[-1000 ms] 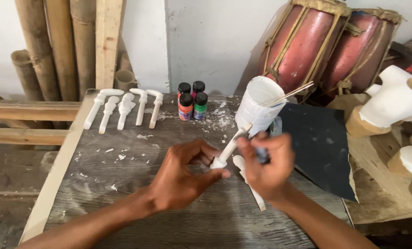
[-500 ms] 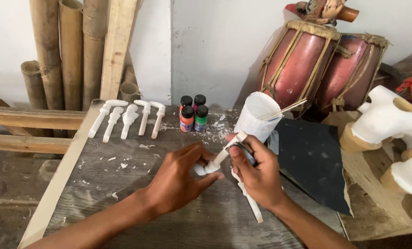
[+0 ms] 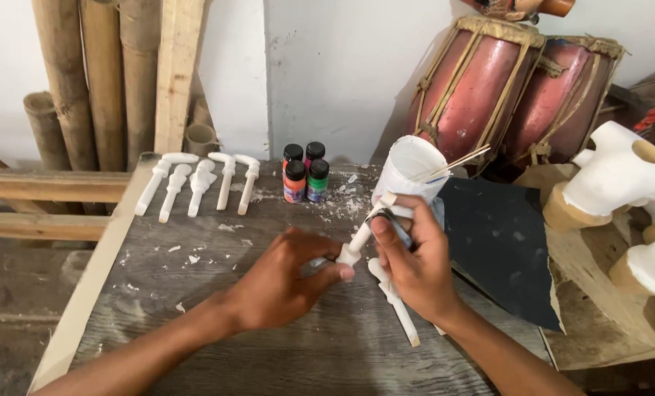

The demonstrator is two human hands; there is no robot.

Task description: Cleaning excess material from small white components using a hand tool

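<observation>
My left hand (image 3: 283,282) pinches the lower end of a small white carved stick piece (image 3: 360,236) over the grey wooden table (image 3: 195,323). My right hand (image 3: 412,264) grips the upper part of the same piece, with what looks like a dark scrap of sandpaper pressed against it. Another white carved piece (image 3: 397,304) lies on the table just under my right hand. A white cup (image 3: 409,172) with thin sticks in it stands right behind my hands.
Several white carved pieces (image 3: 199,183) lie in a row at the table's back left. Small paint bottles (image 3: 305,176) stand at the back centre. A black sheet (image 3: 500,242) lies to the right. Two red drums (image 3: 518,88), bamboo poles (image 3: 85,81) and white carved figures (image 3: 628,183) surround the table.
The view has shifted slightly. Both hands stay on the white piece, with small shifts of the fingers along it.
</observation>
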